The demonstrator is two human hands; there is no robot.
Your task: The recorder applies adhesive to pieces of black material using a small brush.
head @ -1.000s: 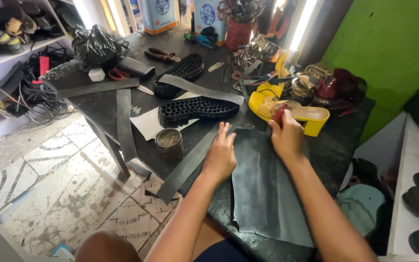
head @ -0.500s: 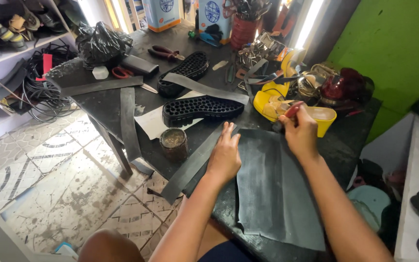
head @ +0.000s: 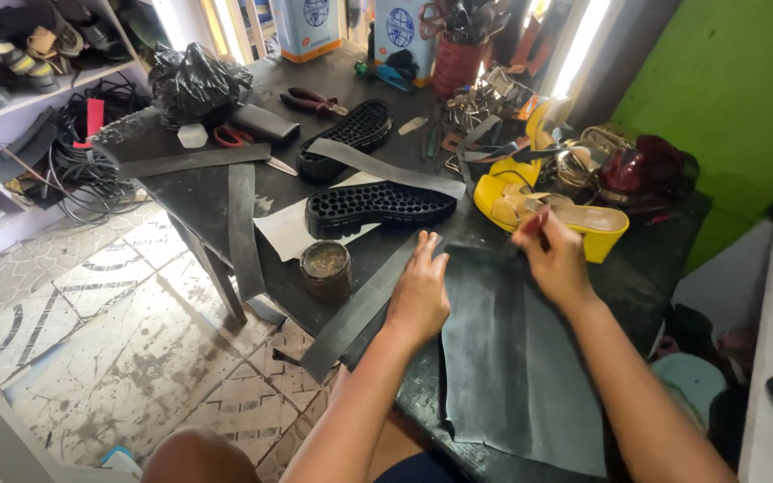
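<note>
Rubber sheet (head: 512,358), dark and flat, lies on the black worktable (head: 208,192) just in front of the yellow sandal (head: 539,210). Left hand (head: 419,295) presses flat on its left edge, fingers together; right hand (head: 555,259) pinches a small reddish tool (head: 539,219) at its far edge.

The right hand (head: 555,259) has slid from the middle of the dark rubber sheet (head: 516,358) out to its far edge at twelve o'clock, and now sits just beside the yellow sandal (head: 530,201). Its fingers pinch a thin reddish tool (head: 539,221), tip on the sheet's edge. The left hand (head: 419,295) has crept forward a touch along the sheet's nine o'clock side.
</note>
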